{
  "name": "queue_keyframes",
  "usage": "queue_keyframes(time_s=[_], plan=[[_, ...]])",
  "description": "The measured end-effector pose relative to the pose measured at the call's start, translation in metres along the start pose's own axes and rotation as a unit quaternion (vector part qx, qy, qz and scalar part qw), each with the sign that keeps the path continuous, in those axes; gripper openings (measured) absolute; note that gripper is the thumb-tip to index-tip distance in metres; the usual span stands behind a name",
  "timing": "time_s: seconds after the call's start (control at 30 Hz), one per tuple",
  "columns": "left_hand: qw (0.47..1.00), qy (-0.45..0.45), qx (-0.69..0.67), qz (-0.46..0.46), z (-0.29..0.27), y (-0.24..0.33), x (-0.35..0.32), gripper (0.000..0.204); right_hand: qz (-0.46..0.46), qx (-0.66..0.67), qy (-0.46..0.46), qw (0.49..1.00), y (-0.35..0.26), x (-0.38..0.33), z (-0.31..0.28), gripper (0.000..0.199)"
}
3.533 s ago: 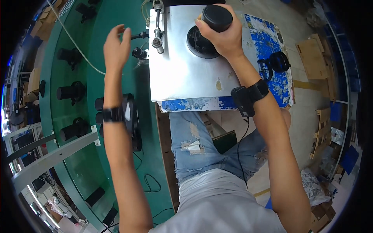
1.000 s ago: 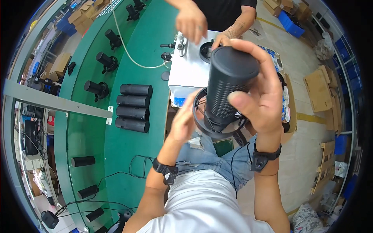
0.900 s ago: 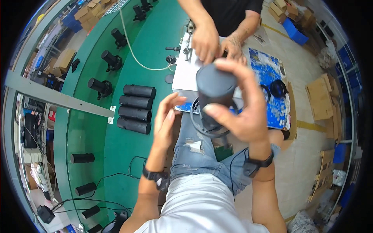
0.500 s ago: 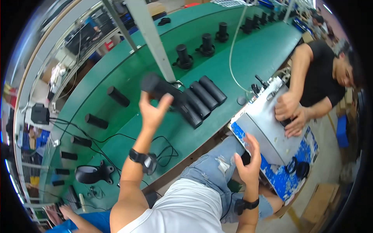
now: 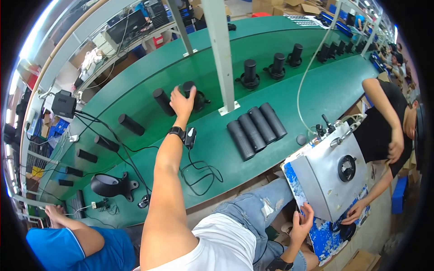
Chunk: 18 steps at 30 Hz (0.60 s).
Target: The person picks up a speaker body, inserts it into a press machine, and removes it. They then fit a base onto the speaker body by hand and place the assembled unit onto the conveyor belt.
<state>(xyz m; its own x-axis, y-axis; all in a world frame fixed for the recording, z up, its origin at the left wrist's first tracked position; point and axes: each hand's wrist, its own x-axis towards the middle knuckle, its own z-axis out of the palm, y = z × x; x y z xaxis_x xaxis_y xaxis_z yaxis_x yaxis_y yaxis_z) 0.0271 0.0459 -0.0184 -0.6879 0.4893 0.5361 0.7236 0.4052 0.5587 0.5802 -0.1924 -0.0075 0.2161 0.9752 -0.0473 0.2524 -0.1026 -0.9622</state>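
Observation:
My left hand (image 5: 183, 103) reaches over the green conveyor belt, thumb and fingers spread around the upper part of a black cylinder on a round base (image 5: 189, 88). The cylinder stands on the belt, and a gap shows between it and my fingers; part of it is hidden behind the hand. Just left of the hand is a plain black cylinder (image 5: 162, 101) without a base. My right hand (image 5: 301, 226) hovers over my lap beside the blue worn board (image 5: 322, 238), fingers loosely bent and apart, nothing in them.
Several black textured tubes (image 5: 257, 128) lie side by side on the green table. To the right stands a metal box (image 5: 318, 180) with a black ring (image 5: 346, 168); a co-worker's hand (image 5: 355, 213) is beside it. A white post (image 5: 219, 58), cables (image 5: 201, 174) and black stand (image 5: 113, 186) are near.
My left hand has put the dark cylinder it carried onto the belt and opened. My right hand has lowered slightly. The co-worker's hands have left the box's face, and the view has shifted.

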Motion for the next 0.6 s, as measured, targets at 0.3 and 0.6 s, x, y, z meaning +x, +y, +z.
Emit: queue_keyframes(time_s=[0.3, 0.6], plan=[[0.976, -0.113, 0.165, 0.087, -0.069, -0.068, 0.053, 0.059, 0.044, 0.043, 0.001, 0.998, 0.033, -0.008, -0.016, 0.036], [0.983, -0.009, -0.109, 0.149, -0.154, 0.009, -0.006, 0.034, -0.032, 0.087, -0.016, 0.996, -0.01, 0.003, 0.003, 0.023]])
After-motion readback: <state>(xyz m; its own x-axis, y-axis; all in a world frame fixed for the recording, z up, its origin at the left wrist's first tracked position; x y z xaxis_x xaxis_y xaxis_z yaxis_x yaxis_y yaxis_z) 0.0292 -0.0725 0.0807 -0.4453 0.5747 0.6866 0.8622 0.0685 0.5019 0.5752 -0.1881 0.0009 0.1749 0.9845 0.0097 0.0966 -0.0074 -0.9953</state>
